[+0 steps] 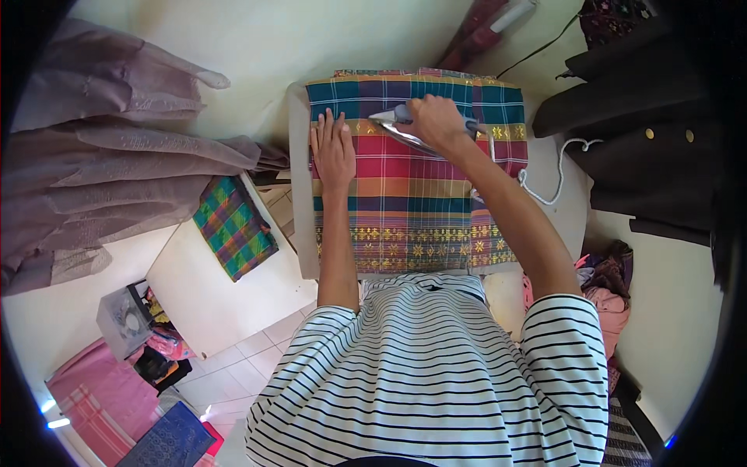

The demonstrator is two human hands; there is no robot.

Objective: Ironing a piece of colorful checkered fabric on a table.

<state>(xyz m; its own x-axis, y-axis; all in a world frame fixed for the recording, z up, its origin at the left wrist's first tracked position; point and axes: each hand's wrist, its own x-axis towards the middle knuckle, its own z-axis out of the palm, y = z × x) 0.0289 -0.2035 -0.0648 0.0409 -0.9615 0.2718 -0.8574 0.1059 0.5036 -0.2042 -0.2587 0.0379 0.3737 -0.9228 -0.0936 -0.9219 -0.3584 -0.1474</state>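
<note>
A plaid cloth (408, 204) with bands of gold motifs lies spread over a pale ironing surface (302, 175). My right hand (437, 119) grips the handle of a clothes iron (402, 135), whose pointed tip faces left towards my left hand. The iron appears tilted, and whether its soleplate touches the cloth cannot be told. My left hand (334, 149) rests flat, palm down, on the cloth's left side, fingers pointing away from me. A white cord (561, 175) trails from the iron's rear across the right side of the surface.
Sheer mauve garments (134, 157) hang at left, dark garments (648, 134) at right. A folded green plaid cloth (236, 225) lies on a white tabletop (233, 303) to the left. Piled clothes (607, 303) are at the lower right. A plastic container (124, 321) stands beyond the tabletop.
</note>
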